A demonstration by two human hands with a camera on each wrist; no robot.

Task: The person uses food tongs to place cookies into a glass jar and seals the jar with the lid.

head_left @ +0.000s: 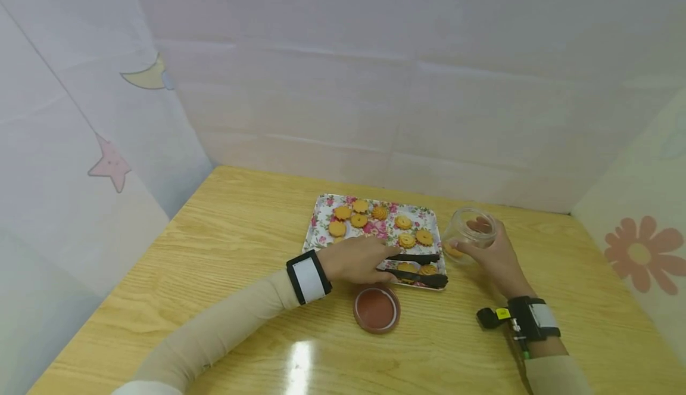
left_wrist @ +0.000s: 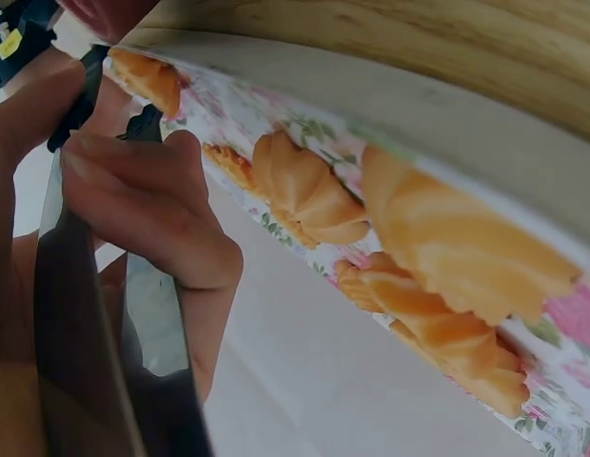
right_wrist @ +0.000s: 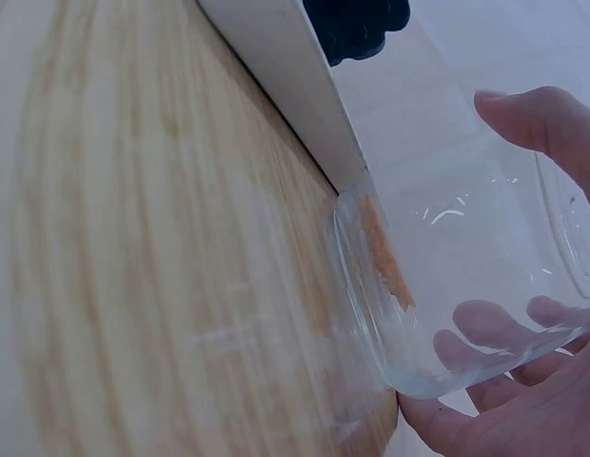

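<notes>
A light wooden table [head_left: 214,252] stands enclosed by pale cloth walls [head_left: 375,85] printed with shapes.

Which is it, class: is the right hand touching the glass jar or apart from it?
Touching. The right wrist view shows the right hand wrapped around the glass jar, fingers visible through it.

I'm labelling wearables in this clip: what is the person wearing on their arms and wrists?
Both arms are in long beige sleeves. The left hand has a black wrist strap with a white rectangular panel. The right hand has a similar black band with a white panel, plus a small black device bearing a yellow tag and a thin cable. The hands are bare.
</notes>
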